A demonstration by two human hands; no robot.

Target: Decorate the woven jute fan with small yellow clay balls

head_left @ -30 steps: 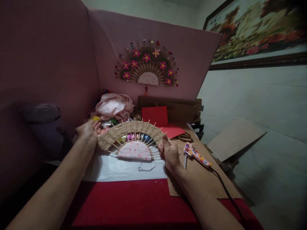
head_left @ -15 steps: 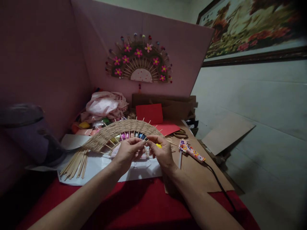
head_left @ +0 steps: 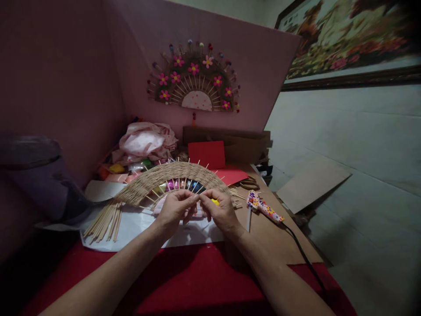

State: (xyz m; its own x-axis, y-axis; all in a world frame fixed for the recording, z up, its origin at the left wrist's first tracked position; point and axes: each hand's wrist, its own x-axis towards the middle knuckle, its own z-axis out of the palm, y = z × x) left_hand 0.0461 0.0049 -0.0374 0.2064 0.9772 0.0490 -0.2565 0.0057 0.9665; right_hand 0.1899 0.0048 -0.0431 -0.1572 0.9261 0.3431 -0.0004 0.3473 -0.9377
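Observation:
My left hand (head_left: 176,208) and my right hand (head_left: 221,211) meet fingertip to fingertip in front of the woven fan. Both are closed in a pinch, and whatever lies between the fingertips is too small to make out. Just behind them curves the fan's tan woven band (head_left: 171,174), with thin wooden sticks running through it. Part of its pale, spotted base (head_left: 161,204) shows past my left hand. A small yellow thing (head_left: 215,202) peeks out by my right fingers, and I cannot tell whether they touch it.
A flower-patterned glue gun (head_left: 265,208) lies on cardboard (head_left: 272,240) at the right, its black cord trailing forward. Loose sticks (head_left: 105,223) lie at the left on white sheeting. Behind are red card (head_left: 206,154), scissors (head_left: 249,182) and bundled pink cloth (head_left: 146,140). A flowered fan (head_left: 196,81) hangs above.
My hands stay together at almost the same place. The right fingers have bent lower and closer to the left fingertips. The view has shifted slightly.

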